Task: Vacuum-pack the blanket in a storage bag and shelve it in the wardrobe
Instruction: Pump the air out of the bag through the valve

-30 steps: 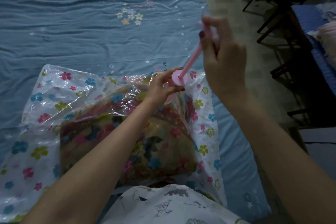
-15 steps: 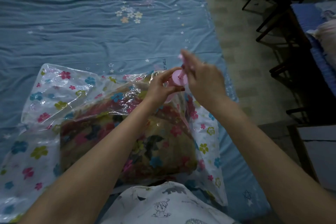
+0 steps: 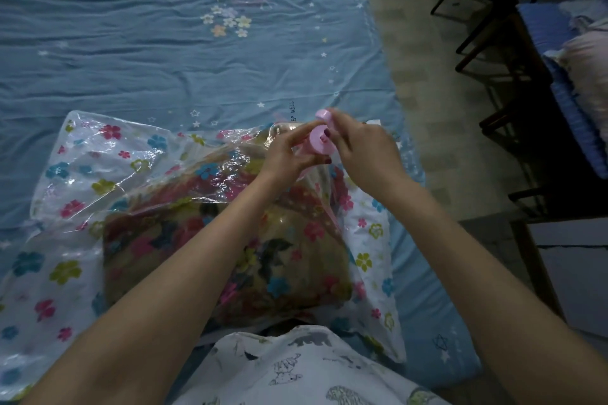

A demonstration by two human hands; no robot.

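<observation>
Blanket point(image 3: 230, 260), one, folded and patterned, lies nearest in the single clear flowered storage bag point(image 3: 98, 174), which is spread flat on the blue bed point(image 3: 164, 59). The plastic over it looks loose and puffed, so by my reading most of the air is not yet out. Just beyond the blanket, at the bag's far right part, stands one pink hand pump point(image 3: 316, 145), its base on the bag, presumably over the valve.

The left hand point(image 3: 286, 158) has its fingers curled around the pump's barrel, steadying it. The right hand point(image 3: 358, 148) is closed on the pump's handle, whose pink knob shows above the fingers. A second ago that hand was raised with the rod drawn out; now it is down at the barrel, so one stroke has just ended. Many more seem needed before shelving.

Farther right, across the floor, stand dark chairs point(image 3: 493, 26); their number is unclear.
</observation>
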